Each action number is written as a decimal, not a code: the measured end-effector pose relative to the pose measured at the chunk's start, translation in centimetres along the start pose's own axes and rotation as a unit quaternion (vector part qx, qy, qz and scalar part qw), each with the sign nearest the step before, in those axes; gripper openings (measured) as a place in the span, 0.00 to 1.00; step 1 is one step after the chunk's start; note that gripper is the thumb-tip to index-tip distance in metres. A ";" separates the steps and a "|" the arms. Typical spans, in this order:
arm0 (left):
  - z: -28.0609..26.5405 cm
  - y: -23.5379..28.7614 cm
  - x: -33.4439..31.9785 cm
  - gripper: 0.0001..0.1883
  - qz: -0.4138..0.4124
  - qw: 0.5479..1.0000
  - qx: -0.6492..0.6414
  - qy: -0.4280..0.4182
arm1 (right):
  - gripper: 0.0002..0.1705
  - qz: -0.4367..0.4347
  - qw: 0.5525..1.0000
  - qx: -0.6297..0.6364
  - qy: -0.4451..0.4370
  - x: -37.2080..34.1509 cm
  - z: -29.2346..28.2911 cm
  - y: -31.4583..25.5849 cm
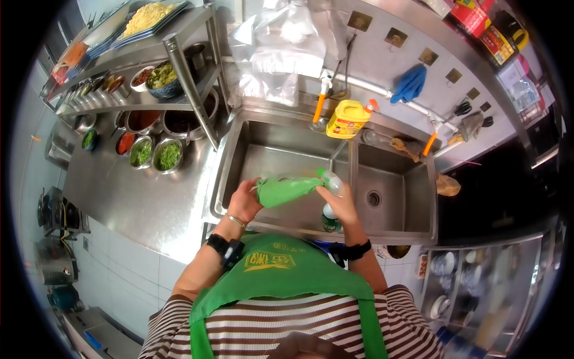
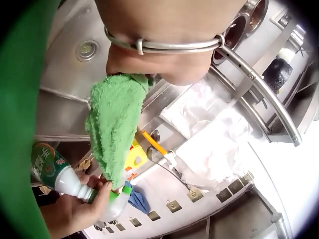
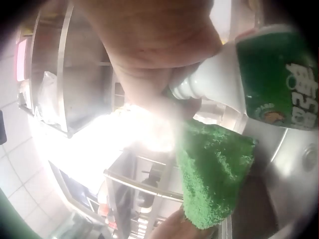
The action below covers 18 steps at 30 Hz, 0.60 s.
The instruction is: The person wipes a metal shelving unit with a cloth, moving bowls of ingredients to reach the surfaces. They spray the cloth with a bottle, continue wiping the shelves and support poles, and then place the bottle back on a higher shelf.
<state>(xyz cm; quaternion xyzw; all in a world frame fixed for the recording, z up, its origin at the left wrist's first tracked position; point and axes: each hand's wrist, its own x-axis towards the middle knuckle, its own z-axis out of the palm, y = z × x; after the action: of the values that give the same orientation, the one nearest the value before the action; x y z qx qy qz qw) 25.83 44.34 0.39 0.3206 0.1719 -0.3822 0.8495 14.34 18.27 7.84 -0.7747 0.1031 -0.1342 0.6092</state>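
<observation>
Where the green cloth (image 1: pixel 287 192) is: above the larger basin (image 1: pixel 278 148) of the sink, reaching from the left hand (image 1: pixel 242 200) to the right hand (image 1: pixel 339 203), broader at the left end

Left fingers: curled on the cloth's broad end, their tips mostly hidden, so how tightly they press cannot be told

Right fingers: closed round the white neck of a green-labelled bottle (image 2: pixel 52 167), at the cloth's narrow tip; whether they also pinch the tip cannot be told; a clear piece with a green rim (image 2: pixel 118 206) shows just beyond them

Edges: the front rim (image 1: pixel 394 235) passes near the bottle; a divider parts the larger basin from the smaller basin (image 1: pixel 402 209) on the right

Room: steel basin floor shows between cloth and rear rim; the desk (image 1: pixel 119 197) adjoins on the left

Counts: one cloth, one bottle, two basins, one yellow jug (image 1: pixel 347 119), two orange tap handles (image 1: pixel 320 107), two bowls of chopped greens (image 1: pixel 167 155)
</observation>
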 end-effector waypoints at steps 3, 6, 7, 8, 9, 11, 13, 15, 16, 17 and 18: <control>0.4 0.4 0.0 0.22 0.000 0.994 0.073 -0.078 | 0.24 0.040 0.999 0.013 0.010 0.2 -0.8 0.4; 1.1 0.2 -0.9 0.19 0.046 0.953 0.280 -0.104 | 0.24 0.030 0.999 0.007 0.022 0.4 -1.4 0.3; 0.2 0.2 -0.1 0.13 0.031 0.943 0.315 -0.101 | 0.24 0.030 0.999 0.007 0.021 0.4 -1.5 0.0; -0.3 0.3 0.2 0.13 0.031 0.943 0.315 -0.101 | 0.24 0.036 0.999 0.021 0.029 0.5 -1.7 -0.3; -0.5 0.5 0.4 0.11 0.039 0.916 0.392 -0.073 | 0.24 0.043 0.998 0.036 0.038 0.5 -1.7 -0.4; -0.8 0.5 0.8 0.08 0.047 0.882 0.468 -0.046 | 0.23 0.044 0.998 0.019 0.044 0.7 -1.7 0.0; -0.2 0.3 0.7 0.06 0.162 0.939 0.294 -0.078 | 0.23 0.045 0.998 0.003 0.052 0.8 -1.6 0.4; 1.3 0.6 -0.1 0.07 0.131 0.964 0.221 -0.074 | 0.23 0.037 0.998 -0.013 0.049 1.2 -1.1 0.7; 2.0 0.6 -0.6 0.09 0.099 0.982 0.146 -0.068 | 0.23 0.037 0.998 -0.014 0.048 1.3 -0.8 0.7; 2.3 0.5 -0.5 0.09 0.101 0.982 0.145 -0.068 | 0.23 0.044 0.997 -0.003 0.062 1.6 -0.4 0.7; 2.3 0.3 -0.4 0.11 0.073 0.989 0.111 -0.058 | 0.23 0.052 0.996 0.007 0.076 1.8 0.0 0.7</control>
<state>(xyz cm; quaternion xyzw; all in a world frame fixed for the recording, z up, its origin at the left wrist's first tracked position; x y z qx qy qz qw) 25.87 43.13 2.41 0.4019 0.0550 -0.3542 0.8426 16.04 17.52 7.34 -0.7515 0.1884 -0.1617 0.6112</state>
